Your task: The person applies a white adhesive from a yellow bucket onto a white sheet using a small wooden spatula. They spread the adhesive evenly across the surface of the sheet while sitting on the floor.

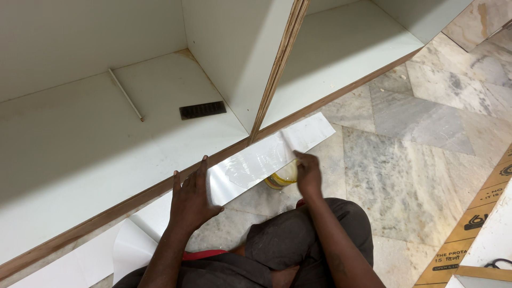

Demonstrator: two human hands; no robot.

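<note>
A long white laminate strip [277, 149] lies slanted along the front edge of an open white cabinet [106, 138]; its middle shines with wet glue. My left hand [191, 198] presses flat on the strip's lower part, fingers spread. My right hand [308, 173] is closed on a thin tool, probably a brush, whose tip rests on the strip near its middle. A yellow glue container [280, 178] stands on the floor under the strip, partly hidden by it.
A plywood divider [280, 64] splits the cabinet in two. A thin stick [126, 94] and a dark comb-like piece [202, 110] lie on the cabinet bottom. Marble floor [416, 138] stretches right. Brown cardboard [474, 224] lies at lower right. My knee [298, 234] is below.
</note>
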